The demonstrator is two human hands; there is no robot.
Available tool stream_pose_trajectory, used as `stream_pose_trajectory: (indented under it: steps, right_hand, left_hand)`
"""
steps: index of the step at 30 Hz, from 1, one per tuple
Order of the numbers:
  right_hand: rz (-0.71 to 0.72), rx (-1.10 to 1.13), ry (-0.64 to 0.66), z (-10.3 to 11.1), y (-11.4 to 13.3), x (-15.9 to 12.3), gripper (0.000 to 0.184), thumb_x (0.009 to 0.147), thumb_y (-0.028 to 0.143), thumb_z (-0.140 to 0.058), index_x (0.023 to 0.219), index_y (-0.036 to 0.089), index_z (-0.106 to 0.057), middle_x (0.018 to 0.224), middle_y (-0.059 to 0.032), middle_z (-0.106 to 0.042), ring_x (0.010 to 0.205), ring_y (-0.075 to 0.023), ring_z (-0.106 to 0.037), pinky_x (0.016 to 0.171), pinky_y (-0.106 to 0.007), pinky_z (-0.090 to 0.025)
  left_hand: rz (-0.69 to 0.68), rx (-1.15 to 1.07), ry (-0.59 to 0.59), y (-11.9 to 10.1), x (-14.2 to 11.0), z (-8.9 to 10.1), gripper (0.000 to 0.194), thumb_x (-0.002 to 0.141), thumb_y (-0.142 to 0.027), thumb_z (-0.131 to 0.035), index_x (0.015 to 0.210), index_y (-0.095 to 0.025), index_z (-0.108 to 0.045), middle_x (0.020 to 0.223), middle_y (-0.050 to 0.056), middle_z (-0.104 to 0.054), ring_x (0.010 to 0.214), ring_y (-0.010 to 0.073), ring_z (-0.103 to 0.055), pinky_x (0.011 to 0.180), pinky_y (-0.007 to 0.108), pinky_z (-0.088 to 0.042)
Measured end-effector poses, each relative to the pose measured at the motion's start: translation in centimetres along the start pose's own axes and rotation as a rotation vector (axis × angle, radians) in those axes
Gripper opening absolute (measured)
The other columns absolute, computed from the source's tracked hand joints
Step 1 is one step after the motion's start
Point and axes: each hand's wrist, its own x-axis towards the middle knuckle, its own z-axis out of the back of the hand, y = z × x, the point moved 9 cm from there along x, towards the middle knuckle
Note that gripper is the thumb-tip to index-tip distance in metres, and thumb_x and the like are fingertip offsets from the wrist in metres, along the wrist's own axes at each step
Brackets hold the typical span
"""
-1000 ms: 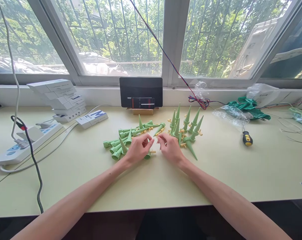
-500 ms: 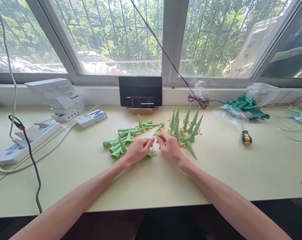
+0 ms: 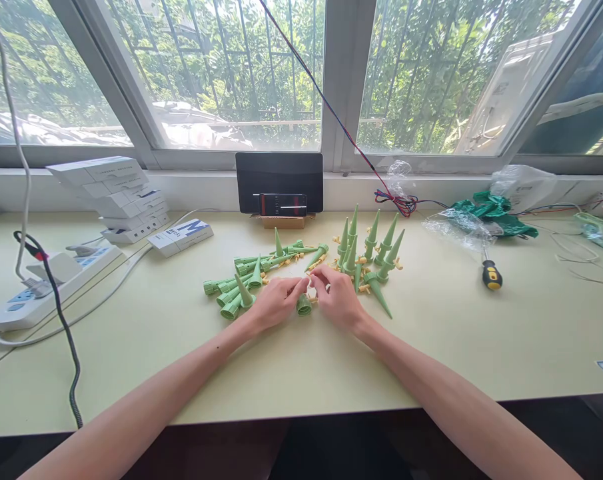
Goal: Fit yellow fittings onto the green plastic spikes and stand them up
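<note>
My left hand and my right hand meet at the middle of the pale green table, fingers pinched together around a green cone spike with a small yellow piece on it. Both hands seem to grip that spike; the fingertips hide part of it. To the left lies a pile of green spikes on their sides. To the right stands a group of upright green spikes with yellow fittings.
A dark tablet with a phone leans at the window sill. White boxes and a power strip with cables lie left. A screwdriver, plastic bags and green parts lie right.
My hands have closed in on each other, and the green spike between them has turned so its open end faces the camera.
</note>
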Motion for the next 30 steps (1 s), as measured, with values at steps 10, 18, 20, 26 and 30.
stream_pose_trajectory:
  steps: [10,18,20,26,30]
  right_hand:
    - [-0.001,-0.007,0.005,-0.1,0.0,-0.1,0.019,0.093,0.030,-0.048,0.086,0.018,-0.061,0.080,-0.0033,-0.067,0.070,-0.0149,-0.059,0.061,-0.025,-0.042]
    - [-0.008,-0.014,0.011,-0.1,-0.1,0.1,0.018,0.093,0.028,-0.048,0.085,0.018,-0.061,0.080,-0.0029,-0.066,0.071,-0.0147,-0.059,0.061,-0.025,-0.042]
    - [-0.009,-0.022,0.013,-0.2,-0.2,0.1,0.018,0.092,0.028,-0.048,0.085,0.018,-0.061,0.080,-0.0031,-0.066,0.070,-0.0150,-0.059,0.061,-0.026,-0.042]
    - [-0.005,-0.027,0.007,-0.1,-0.1,0.0,0.017,0.091,0.027,-0.048,0.085,0.018,-0.060,0.080,-0.0032,-0.066,0.069,-0.0149,-0.058,0.061,-0.026,-0.042]
    - [-0.003,-0.024,-0.008,0.0,0.0,0.0,0.016,0.091,0.027,-0.047,0.085,0.018,-0.059,0.079,-0.0030,-0.065,0.068,-0.0146,-0.057,0.061,-0.026,-0.041]
  left_hand:
    - [-0.009,0.023,-0.089,0.2,0.1,0.6,0.041,0.098,-0.045,-0.036,0.083,-0.019,-0.064,0.074,0.002,-0.059,0.068,0.0163,-0.052,0.063,0.027,-0.040]
    - [0.027,-0.036,-0.150,0.3,-0.1,1.2,0.029,0.094,-0.043,-0.047,0.098,-0.020,-0.064,0.089,0.002,-0.059,0.061,0.0116,-0.054,0.061,0.027,-0.047]
    - [0.015,-0.059,-0.176,0.2,-0.1,1.4,0.025,0.093,-0.041,-0.050,0.095,-0.020,-0.064,0.090,0.002,-0.058,0.067,0.0123,-0.058,0.060,0.026,-0.049]
    - [0.000,-0.099,-0.229,0.0,-0.3,2.0,0.015,0.087,-0.032,-0.057,0.095,-0.020,-0.062,0.096,0.004,-0.056,0.078,0.0146,-0.061,0.054,0.022,-0.050]
    - [-0.002,-0.115,-0.245,0.1,-0.3,2.1,0.013,0.086,-0.027,-0.057,0.096,-0.020,-0.062,0.098,0.005,-0.057,0.085,0.0167,-0.061,0.052,0.021,-0.051]
